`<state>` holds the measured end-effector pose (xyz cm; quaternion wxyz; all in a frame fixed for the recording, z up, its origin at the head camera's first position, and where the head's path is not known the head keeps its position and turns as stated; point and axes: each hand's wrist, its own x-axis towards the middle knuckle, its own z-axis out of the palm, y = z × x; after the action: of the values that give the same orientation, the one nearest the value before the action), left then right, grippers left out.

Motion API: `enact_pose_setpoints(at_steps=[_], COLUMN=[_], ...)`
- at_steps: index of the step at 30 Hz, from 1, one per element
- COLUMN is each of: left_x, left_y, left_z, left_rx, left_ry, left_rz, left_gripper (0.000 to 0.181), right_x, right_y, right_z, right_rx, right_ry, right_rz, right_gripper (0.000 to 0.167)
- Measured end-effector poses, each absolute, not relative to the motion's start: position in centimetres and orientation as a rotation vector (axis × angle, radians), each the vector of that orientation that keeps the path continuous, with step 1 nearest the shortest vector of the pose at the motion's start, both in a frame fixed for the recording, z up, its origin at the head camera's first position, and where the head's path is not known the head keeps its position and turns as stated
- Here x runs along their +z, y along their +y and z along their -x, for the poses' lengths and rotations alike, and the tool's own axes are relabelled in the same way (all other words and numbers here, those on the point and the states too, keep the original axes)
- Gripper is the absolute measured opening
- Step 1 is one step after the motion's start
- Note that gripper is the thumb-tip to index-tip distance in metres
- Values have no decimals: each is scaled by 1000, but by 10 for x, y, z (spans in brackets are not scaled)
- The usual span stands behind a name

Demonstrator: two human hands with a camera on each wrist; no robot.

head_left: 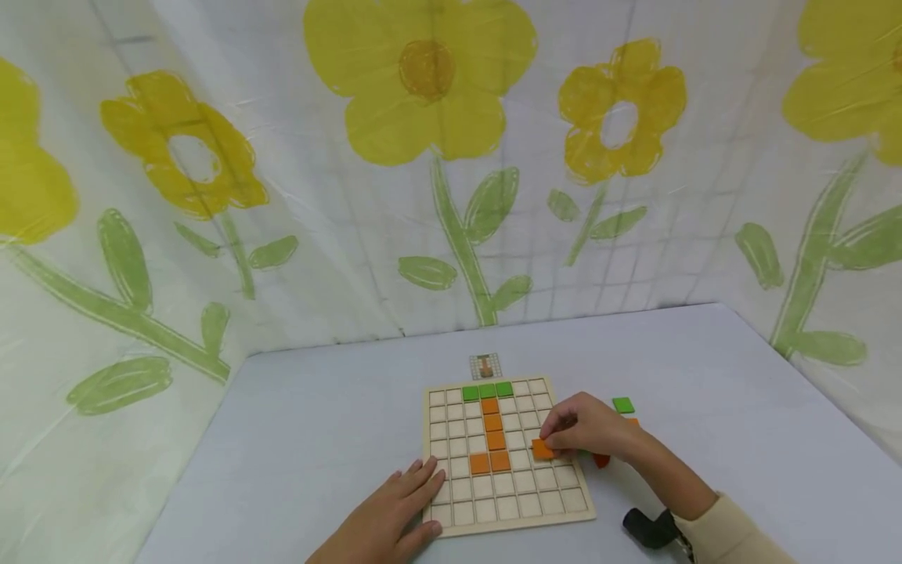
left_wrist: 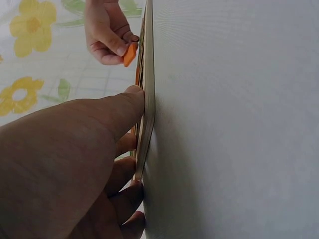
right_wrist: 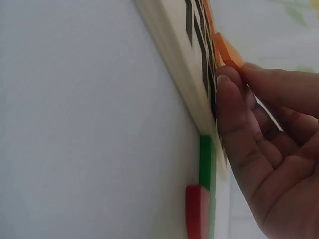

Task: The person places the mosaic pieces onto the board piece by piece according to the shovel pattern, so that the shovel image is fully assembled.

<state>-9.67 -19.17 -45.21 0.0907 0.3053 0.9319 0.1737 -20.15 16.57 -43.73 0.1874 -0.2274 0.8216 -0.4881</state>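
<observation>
A wooden grid board (head_left: 506, 509) lies on the table. Three green tiles (head_left: 488, 391) fill part of its far row, and several orange tiles (head_left: 495, 423) run down below them, with one beside the lowest. My left hand (head_left: 387, 513) rests at the board's near left edge, its fingertips and thumb touching the rim. Over the right side of the board, my right hand (head_left: 588, 427) pinches an orange square tile (head_left: 542, 450) between thumb and fingers. The right wrist view shows this tile (right_wrist: 229, 52) tilted and held by its edge.
Right of the board lie a green tile (head_left: 623, 405), a red tile (head_left: 601, 460) and an orange piece, partly behind my right arm. A small pattern card (head_left: 485, 365) sits beyond the far edge. Near my right sleeve is a black object (head_left: 648, 529). A flower-printed curtain (head_left: 437, 196) hangs behind.
</observation>
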Motion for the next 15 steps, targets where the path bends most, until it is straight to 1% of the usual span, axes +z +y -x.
enact_pose_setpoints(at_steps=[10,13,15], left_x=[-453,-453,-452], left_y=[-191,-191,-191], left_z=[98,98,98], left_rx=[529,527,526], left_ry=[2750,2757,2760], left_rz=[-898,-900,-899], left_gripper=[69,69,69], right_x=[-437,-436,-435], right_y=[145,141,139], right_z=[205,205,205], right_rx=[-1343,-1318,-1294], right_ry=[2275,2283,2292], right_rz=[647,664,684], right_gripper=[5,2,5])
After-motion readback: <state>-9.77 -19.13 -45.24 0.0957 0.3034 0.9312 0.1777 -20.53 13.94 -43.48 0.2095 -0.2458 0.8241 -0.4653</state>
